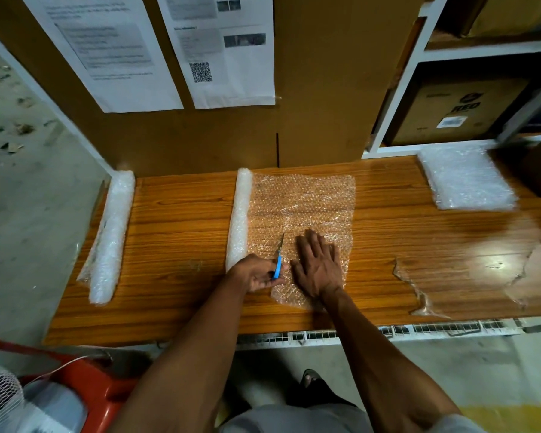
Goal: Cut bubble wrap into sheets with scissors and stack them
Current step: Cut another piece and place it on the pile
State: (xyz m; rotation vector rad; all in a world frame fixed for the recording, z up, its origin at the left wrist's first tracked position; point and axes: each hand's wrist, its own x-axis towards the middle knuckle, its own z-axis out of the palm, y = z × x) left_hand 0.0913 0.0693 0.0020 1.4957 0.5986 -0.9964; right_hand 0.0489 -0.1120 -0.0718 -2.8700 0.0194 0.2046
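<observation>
A roll of bubble wrap (240, 217) lies on the wooden table (181, 220), with a sheet (303, 207) unrolled to its right. My left hand (256, 273) grips blue-handled scissors (278, 260), whose blades point away from me into the sheet's near part, just right of the roll. My right hand (320, 265) lies flat, fingers spread, pressing the sheet down beside the blades. A stack of cut sheets (466, 179) rests at the table's far right.
A second roll (111, 235) lies along the table's left edge. A torn piece of clear film (419, 292) sits near the front right. A cardboard wall with taped papers (225, 57) stands behind. White shelving with a box (450, 110) is at right; a red stool (85, 385) below left.
</observation>
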